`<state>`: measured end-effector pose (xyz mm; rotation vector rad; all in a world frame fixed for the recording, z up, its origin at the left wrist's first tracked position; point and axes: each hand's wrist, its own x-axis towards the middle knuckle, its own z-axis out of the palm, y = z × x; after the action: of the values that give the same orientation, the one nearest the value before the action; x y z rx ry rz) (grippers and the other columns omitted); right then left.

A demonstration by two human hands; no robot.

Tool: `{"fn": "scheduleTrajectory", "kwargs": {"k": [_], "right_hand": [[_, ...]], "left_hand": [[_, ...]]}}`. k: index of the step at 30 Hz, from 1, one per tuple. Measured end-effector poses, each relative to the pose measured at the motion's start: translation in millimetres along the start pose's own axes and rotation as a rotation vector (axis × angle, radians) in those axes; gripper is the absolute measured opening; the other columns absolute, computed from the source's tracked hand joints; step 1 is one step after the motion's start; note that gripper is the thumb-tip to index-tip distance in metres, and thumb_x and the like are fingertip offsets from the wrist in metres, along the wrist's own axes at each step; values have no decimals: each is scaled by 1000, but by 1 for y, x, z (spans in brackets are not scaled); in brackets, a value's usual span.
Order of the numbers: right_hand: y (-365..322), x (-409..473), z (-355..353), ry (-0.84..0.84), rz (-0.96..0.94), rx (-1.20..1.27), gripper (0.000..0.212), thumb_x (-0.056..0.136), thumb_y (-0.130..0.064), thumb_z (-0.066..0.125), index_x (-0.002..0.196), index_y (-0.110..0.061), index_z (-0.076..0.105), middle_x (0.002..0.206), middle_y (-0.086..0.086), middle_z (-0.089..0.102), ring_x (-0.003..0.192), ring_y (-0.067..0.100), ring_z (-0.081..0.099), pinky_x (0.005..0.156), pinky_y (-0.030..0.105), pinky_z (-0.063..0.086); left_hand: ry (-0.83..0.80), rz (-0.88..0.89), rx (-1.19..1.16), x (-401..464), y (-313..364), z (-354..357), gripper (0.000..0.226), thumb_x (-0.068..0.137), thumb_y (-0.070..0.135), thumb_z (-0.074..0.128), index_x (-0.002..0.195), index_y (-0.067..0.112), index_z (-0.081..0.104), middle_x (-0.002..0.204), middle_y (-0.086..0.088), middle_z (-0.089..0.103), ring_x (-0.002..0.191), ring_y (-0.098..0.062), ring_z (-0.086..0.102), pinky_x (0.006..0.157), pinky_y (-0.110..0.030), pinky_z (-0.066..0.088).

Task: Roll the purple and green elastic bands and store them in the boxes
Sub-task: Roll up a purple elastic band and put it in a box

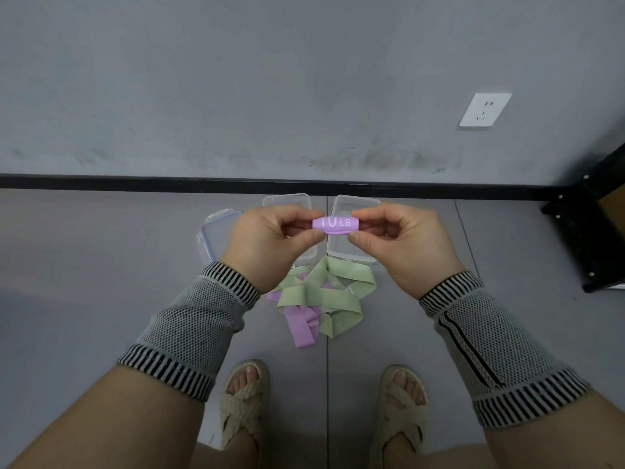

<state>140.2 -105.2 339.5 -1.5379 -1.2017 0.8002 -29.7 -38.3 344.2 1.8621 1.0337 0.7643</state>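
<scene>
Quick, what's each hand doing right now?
Left hand: pinching one end of the rolled purple band.
Right hand: pinching its other end.

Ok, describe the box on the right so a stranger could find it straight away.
Start at the black skirting strip along the foot of the grey wall. Two clear boxes sit on the floor just in front of it, beyond the heap of green and purple bands. The right-hand box lies right of the floor seam, partly behind the right hand.

A white wall socket [484,109] sits above the black skirting [135,181].
</scene>
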Motion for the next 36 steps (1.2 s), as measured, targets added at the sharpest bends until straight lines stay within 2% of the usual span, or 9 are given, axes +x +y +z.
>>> {"fn": "scheduleTrajectory", "kwargs": {"k": [8,13,16,19,22,25,30,36], "right_hand": [[-4,-6,1,24,-6,-79,23,76,-10,76,81,-31,68,80,-6,72,75,9,68,74,23,56],[-11,-11,15,105,-8,-77,25,77,-10,75,79,-34,66,77,-12,69,72,3,65,73,21,56],[-4,4,29,166,61,-72,15,79,-13,74,85,-26,69,79,-11,69,74,2,65,76,23,56],[11,30,42,157,112,-117,12,79,-14,73,85,-23,68,77,-13,66,74,0,63,79,24,55],[40,70,60,134,133,-182,11,80,-13,72,89,-19,69,75,-14,63,73,-2,60,80,23,55],[90,118,88,109,161,-255,14,82,-15,70,96,-17,70,80,-11,64,74,-1,59,79,21,53],[190,194,145,63,196,-331,16,85,-20,68,100,-19,69,84,-10,64,79,4,61,78,18,49],[262,246,187,60,283,-335,19,86,-18,66,105,-17,68,93,-6,68,83,7,62,77,18,47]], "left_hand": [[-33,-5,-18,-2,3,-4,24,78,9,72,93,27,66,81,13,68,75,3,65,74,-9,50],[-11,-48,4,-8,0,-11,34,84,9,66,116,21,63,92,17,65,83,7,62,78,-7,46],[15,-155,135,4,-12,-17,42,88,17,61,128,26,54,110,8,62,100,-7,59,90,-20,44],[25,-212,389,29,-35,-30,45,90,26,56,134,31,47,126,5,58,112,-13,56,90,-22,38],[-1,-200,557,62,-78,-34,46,93,27,53,138,29,42,139,1,49,125,-18,46,102,-26,33],[-45,-169,691,98,-145,-19,50,94,31,50,142,27,36,148,6,36,134,-17,32,111,-31,22],[-72,-260,705,154,-269,15,54,94,33,49,145,29,29,153,9,24,141,-18,18,114,-35,19],[-147,-301,784,185,-353,23,56,94,35,47,145,32,25,155,9,20,142,-19,14,115,-40,21]]}}
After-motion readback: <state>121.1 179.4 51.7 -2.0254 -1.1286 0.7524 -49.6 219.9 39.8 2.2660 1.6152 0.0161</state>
